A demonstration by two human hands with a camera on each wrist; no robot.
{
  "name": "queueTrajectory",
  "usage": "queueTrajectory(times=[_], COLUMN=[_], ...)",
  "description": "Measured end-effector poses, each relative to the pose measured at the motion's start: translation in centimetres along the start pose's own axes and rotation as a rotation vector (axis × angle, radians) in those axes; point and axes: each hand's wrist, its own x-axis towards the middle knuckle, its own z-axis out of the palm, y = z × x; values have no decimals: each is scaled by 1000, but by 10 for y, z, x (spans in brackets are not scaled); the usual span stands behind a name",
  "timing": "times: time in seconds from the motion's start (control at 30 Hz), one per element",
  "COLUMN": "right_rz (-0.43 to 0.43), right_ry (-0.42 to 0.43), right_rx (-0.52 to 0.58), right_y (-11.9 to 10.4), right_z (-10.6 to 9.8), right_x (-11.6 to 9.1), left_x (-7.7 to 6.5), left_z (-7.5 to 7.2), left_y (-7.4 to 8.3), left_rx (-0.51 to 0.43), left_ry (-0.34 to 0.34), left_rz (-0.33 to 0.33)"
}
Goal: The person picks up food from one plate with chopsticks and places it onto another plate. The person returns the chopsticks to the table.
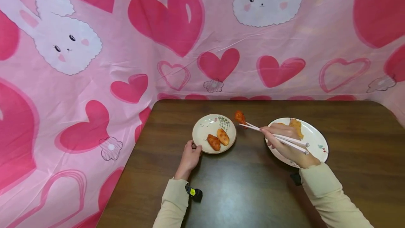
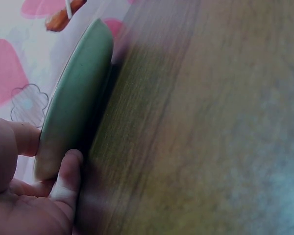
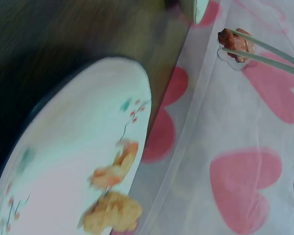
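**Red-brown food piece held in chopsticks between two plates**

Left hand: fingers clamped on the near-left rim of the small plate, which sits on the dark wood surface. Two browned food pieces lie side by side on it, toward its near right.

Right hand: fingers closed around white chopsticks, hand above the large plate. Chopstick tips pinch a red-brown food piece, held up in the air just beside the small plate's far-right rim.

Large plate, right of the small one: a yellow lump and an orange piece near its edge; painted sprigs on the white.

Behind: pink cloth printed with hearts and white rabbit faces.
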Motion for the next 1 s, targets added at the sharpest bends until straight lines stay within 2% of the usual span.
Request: queueTrajectory(times=[0.13, 0.57, 0.63, 0.87, 1.0], right_rz=[-4, -11, -1, 77, 111], right_ry=[28, 115, 117, 101, 108], right_rx=[7, 8, 15, -63, -58], right_y=[3, 18, 18, 14, 14], right_z=[-9, -28, -30, -41, -44], right_x=[-5, -30, -32, -42, -48], left_x=[0, 1, 1, 1, 1], left_z=[-1, -1, -1, -1, -1], left_y=[0, -2, -2, -2, -1], left_rx=[2, 9, 13, 20, 16], left_ry=[6, -3, 1, 6, 5], left_rz=[-11, 11, 6, 0, -10])
